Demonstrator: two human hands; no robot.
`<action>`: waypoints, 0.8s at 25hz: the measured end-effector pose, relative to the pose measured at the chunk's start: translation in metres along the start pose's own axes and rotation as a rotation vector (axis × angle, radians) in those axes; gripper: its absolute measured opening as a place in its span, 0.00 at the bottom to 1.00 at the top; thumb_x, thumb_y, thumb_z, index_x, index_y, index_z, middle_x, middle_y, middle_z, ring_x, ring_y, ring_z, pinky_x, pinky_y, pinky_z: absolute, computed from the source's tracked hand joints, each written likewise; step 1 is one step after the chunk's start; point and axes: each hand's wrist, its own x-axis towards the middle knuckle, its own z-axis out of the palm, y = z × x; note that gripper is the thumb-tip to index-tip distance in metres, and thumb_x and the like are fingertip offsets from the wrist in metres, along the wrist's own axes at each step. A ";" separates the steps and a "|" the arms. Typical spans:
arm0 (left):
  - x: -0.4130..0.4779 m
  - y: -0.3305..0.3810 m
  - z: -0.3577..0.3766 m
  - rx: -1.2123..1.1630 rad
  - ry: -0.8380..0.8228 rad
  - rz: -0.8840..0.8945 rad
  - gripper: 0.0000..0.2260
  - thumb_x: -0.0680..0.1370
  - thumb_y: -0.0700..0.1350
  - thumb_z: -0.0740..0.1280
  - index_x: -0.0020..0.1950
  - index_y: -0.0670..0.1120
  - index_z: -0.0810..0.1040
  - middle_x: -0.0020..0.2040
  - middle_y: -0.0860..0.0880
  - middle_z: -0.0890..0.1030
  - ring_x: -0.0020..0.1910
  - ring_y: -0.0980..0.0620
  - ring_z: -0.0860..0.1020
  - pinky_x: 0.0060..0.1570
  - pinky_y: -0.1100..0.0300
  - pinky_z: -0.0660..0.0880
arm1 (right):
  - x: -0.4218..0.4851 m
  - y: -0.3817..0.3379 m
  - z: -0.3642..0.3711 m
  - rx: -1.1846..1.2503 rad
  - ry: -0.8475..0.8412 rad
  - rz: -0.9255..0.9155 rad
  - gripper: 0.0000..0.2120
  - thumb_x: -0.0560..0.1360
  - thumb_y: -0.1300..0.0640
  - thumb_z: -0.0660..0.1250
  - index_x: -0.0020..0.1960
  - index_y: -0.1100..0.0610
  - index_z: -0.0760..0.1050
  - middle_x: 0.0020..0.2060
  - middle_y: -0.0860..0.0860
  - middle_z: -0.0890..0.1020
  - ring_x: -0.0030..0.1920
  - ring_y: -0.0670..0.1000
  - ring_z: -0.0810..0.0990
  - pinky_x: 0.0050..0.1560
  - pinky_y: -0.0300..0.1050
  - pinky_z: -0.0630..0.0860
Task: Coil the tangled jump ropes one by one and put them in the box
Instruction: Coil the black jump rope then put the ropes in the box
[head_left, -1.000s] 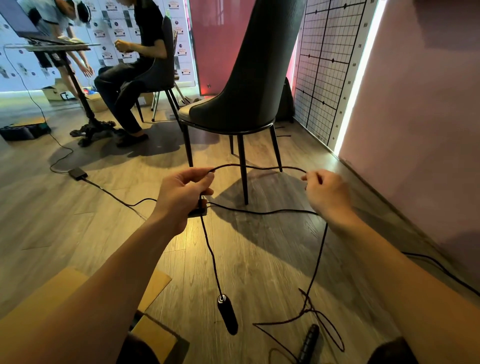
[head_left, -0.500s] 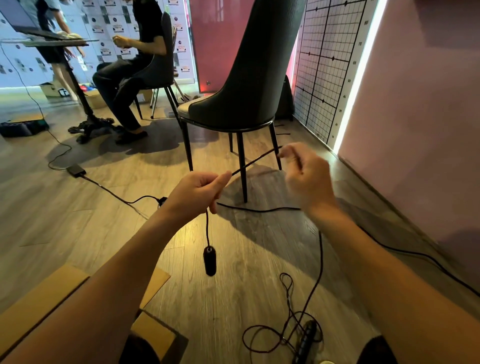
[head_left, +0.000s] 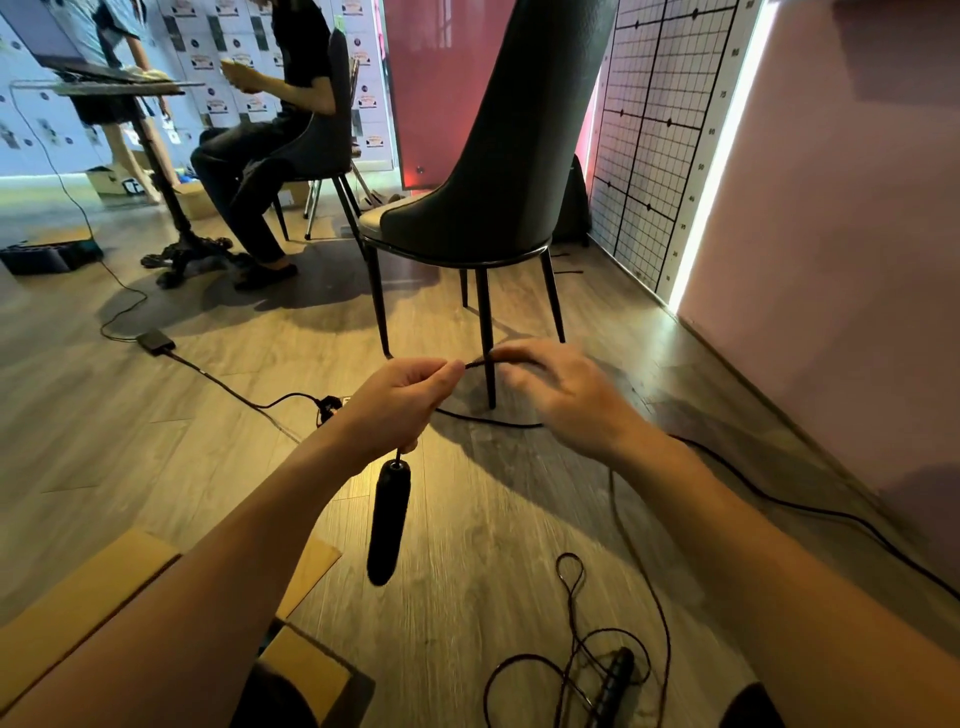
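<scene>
My left hand (head_left: 402, 397) is closed on the thin black jump rope, and one black rope handle (head_left: 388, 522) hangs straight down just below the fist. My right hand (head_left: 558, 392) pinches the same rope a short way to the right, so a short taut piece (head_left: 475, 364) runs between the two hands. From my right hand the rope drops to the floor into a loose tangle (head_left: 582, 649) around a second black handle (head_left: 613, 686). The open cardboard box (head_left: 306, 670) lies at the lower left, partly hidden by my left arm.
A dark chair (head_left: 498, 171) stands right ahead, its legs just behind my hands. A black power cable (head_left: 234, 392) with an adapter (head_left: 155, 342) crosses the floor on the left. Another cable (head_left: 810, 512) runs along the pink wall. A seated person (head_left: 270, 140) and a small table are at the back left.
Both hands have come close together and the rope between them has shortened. The hanging handle has risen to just under my left fist, and more rope has gathered in the tangle on the floor.
</scene>
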 end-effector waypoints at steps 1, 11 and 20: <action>-0.001 0.000 -0.002 -0.002 -0.001 -0.007 0.15 0.84 0.49 0.59 0.41 0.46 0.79 0.23 0.55 0.67 0.22 0.56 0.63 0.22 0.61 0.63 | 0.000 -0.008 0.007 0.068 -0.121 -0.019 0.13 0.82 0.49 0.62 0.62 0.52 0.77 0.50 0.49 0.83 0.51 0.47 0.81 0.54 0.46 0.79; 0.001 -0.012 -0.020 0.152 0.011 0.289 0.14 0.71 0.37 0.76 0.46 0.32 0.73 0.41 0.41 0.82 0.42 0.48 0.84 0.48 0.57 0.81 | 0.003 -0.026 0.010 0.036 0.398 -0.469 0.08 0.82 0.60 0.63 0.50 0.62 0.79 0.31 0.46 0.77 0.29 0.44 0.74 0.31 0.31 0.66; 0.015 -0.043 -0.002 0.269 0.004 -0.035 0.10 0.77 0.42 0.70 0.55 0.47 0.72 0.42 0.45 0.83 0.39 0.50 0.84 0.48 0.52 0.81 | -0.001 -0.025 0.003 0.112 0.549 -0.317 0.09 0.83 0.59 0.61 0.52 0.60 0.79 0.32 0.45 0.77 0.29 0.42 0.74 0.30 0.30 0.65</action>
